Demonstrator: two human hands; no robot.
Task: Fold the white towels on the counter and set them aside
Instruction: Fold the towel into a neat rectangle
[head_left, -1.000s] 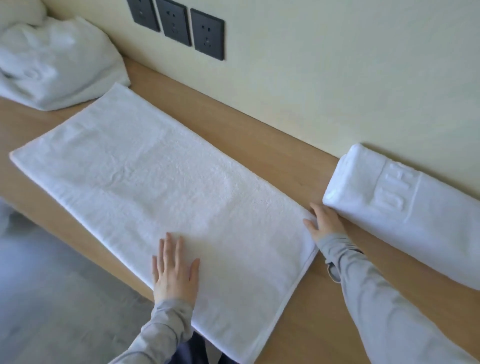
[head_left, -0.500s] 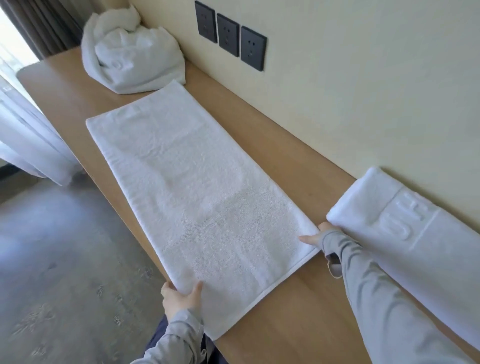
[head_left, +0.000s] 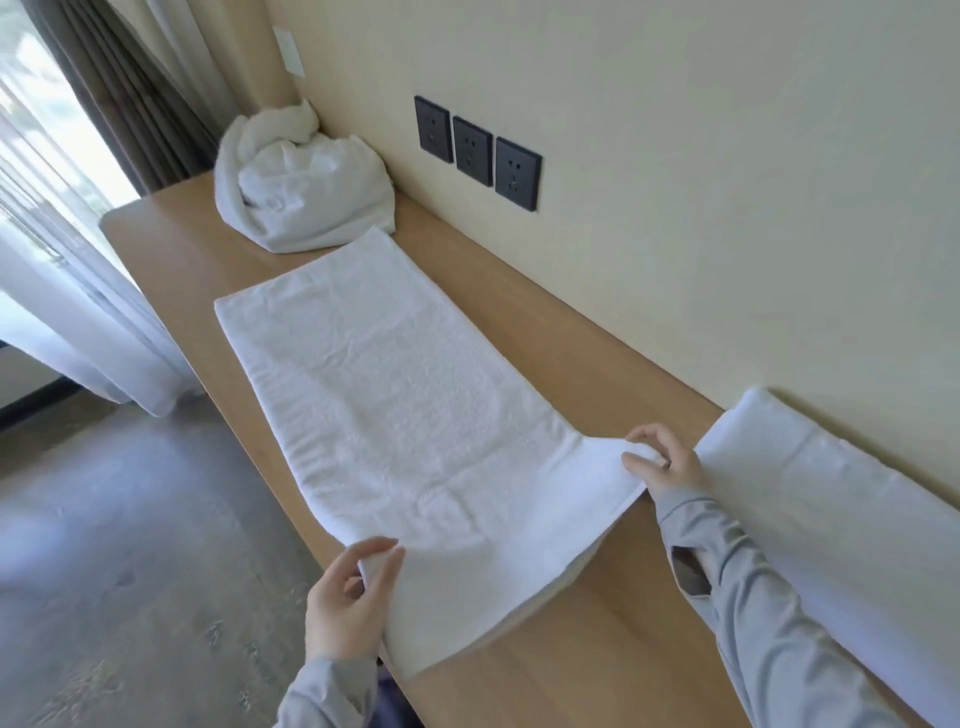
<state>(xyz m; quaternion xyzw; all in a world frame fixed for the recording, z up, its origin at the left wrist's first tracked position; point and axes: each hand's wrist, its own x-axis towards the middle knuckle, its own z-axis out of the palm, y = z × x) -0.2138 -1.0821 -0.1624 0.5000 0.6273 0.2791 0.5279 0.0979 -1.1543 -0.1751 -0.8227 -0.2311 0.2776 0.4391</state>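
Note:
A long white towel (head_left: 395, 395) lies flat along the wooden counter (head_left: 587, 660). Its near end is lifted off the wood. My left hand (head_left: 345, 603) pinches the near left corner of that end. My right hand (head_left: 662, 462) pinches the near right corner, beside the wall side. A folded white towel (head_left: 841, 499) rests on the counter to the right, against the wall. A crumpled pile of white towels (head_left: 296, 192) sits at the counter's far end.
Three dark wall sockets (head_left: 475, 150) are set in the cream wall above the counter. Curtains (head_left: 78, 218) hang at the left by a window. The grey floor (head_left: 119, 545) lies below the counter's left edge.
Both hands have closed on the towel's near corners and raised that end off the counter. One second ago my left hand lay flat on the towel. The view has swung toward the counter's far end.

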